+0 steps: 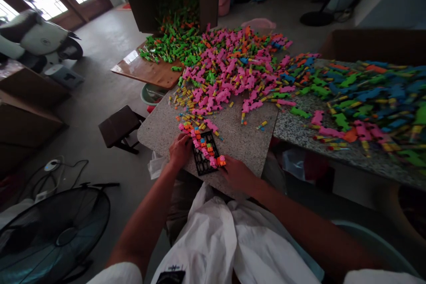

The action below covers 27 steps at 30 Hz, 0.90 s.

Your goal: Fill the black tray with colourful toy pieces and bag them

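Head view is showing a speckled table [159,120] occupying the middle of the scene. A mixed heap of toys [233,66], mostly pink, is covering its far side and running right onto a darker stone surface [282,126]. A black slotted tray [200,164] is lying at the near left, close to the table's near edge.

The left hand [180,150] is resting at the tray's far left corner, its fingers bending together; whether they are gripping the rim, I am not able to tell. The right hand [234,172] is reaching in at the near right, its fingers apparently pinching an orange-and-pink piece [221,160] just beside the tray's right edge.

A row of small coloured pieces [203,147] is crossing the tray diagonally, from far left to near right. Loose yellow tubes [189,122] are lying beyond its far edge.

Points of concern, in judgement: pressure from the right fingers could be upsetting the row's near end, since the pieces are standing close together. A weak hold on the left could be letting the tray slide toward the near edge. Disturbing the heap could be sending tubes rolling against the tray.
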### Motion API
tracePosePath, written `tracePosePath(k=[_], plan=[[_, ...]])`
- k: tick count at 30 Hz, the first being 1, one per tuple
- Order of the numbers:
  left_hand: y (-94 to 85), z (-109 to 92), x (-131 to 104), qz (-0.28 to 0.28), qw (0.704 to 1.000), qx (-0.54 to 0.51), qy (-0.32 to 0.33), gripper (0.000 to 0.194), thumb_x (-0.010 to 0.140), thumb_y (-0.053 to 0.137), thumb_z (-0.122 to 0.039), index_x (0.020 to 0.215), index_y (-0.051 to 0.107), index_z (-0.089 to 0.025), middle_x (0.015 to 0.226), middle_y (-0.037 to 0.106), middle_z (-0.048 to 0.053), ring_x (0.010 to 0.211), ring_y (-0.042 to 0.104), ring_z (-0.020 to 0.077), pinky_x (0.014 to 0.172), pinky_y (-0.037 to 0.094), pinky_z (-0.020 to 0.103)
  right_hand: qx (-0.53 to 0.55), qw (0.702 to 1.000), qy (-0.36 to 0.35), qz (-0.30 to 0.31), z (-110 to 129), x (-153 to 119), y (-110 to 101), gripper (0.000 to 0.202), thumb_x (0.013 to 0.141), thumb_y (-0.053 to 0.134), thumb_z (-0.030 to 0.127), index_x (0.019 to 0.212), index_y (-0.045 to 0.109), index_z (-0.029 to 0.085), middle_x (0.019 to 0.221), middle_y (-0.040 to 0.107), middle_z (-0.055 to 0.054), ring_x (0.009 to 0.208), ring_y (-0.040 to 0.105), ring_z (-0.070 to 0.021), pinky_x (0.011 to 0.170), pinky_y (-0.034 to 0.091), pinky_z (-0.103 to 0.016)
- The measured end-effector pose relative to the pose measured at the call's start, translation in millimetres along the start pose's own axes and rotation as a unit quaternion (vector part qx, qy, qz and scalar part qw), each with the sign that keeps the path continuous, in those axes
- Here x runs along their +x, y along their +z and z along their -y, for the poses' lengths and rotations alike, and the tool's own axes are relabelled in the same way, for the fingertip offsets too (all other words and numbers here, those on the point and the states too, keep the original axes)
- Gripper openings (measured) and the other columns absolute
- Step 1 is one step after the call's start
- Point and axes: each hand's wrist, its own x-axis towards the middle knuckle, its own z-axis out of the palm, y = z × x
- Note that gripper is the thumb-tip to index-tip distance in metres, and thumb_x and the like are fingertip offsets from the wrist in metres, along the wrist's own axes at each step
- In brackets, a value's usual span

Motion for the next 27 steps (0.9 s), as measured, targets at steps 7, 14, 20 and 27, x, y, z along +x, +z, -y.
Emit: tracePosePath(k=[7, 14, 20, 27], plan=[[-10.7, 4.4, 5.2, 0.032, 0.999, -0.016, 0.032, 0.028, 0.105, 0.058, -0.029, 0.120, 0.081, -0.027, 0.138, 0.073, 0.008, 0.116, 0.072, 0.0244, 0.093, 0.055, 0.033, 0.100, 0.990, -0.037, 0.097, 2.5, 16.6, -34.8, 0.024, 0.096, 0.061, 0.016, 0.111, 0.077, 0.025, 0.109, 0.078, -0.003, 0.095, 0.070, -0.0210, 0.087, 0.054, -0.032], [-10.2, 21.3, 2.3, 0.025, 0.991, -0.093, 0.088, 0.027, 0.103, 0.055, -0.026, 0.112, 0.080, -0.023, 0.129, 0.075, 0.011, 0.116, 0.072, 0.0248, 0.100, 0.057, 0.037, -0.064, 0.988, 0.140, 0.001, -43.0, 101.3, -78.8, 0.018, 0.099, 0.071, 0.033, 0.107, 0.078, 0.018, 0.109, 0.081, -0.010, 0.100, 0.072, -0.0228, 0.088, 0.050, -0.029], [-6.4, 23.8, -0.7, 0.022, 0.994, -0.080, 0.071, 0.027, 0.106, 0.053, -0.032, 0.112, 0.079, -0.025, 0.132, 0.074, 0.009, 0.115, 0.072, 0.0242, 0.100, 0.057, 0.036, -0.092, 0.989, 0.083, 0.081, -38.0, 127.6, -61.4, 0.021, 0.094, 0.078, 0.035, 0.109, 0.078, 0.020, 0.107, 0.081, -0.005, 0.095, 0.072, -0.0211, 0.078, 0.047, -0.026], [-5.2, 26.3, 0.8, 0.026, 0.996, -0.060, 0.059, 0.029, 0.107, 0.049, -0.035, 0.104, 0.076, -0.026, 0.126, 0.075, 0.009, 0.112, 0.072, 0.0241, 0.096, 0.057, 0.036, -0.125, 0.947, 0.228, -0.187, -92.0, 198.1, -181.1, 0.030, 0.106, 0.057, 0.032, 0.104, 0.081, 0.015, 0.098, 0.080, -0.011, 0.092, 0.073, -0.0223, 0.081, 0.050, -0.027]])
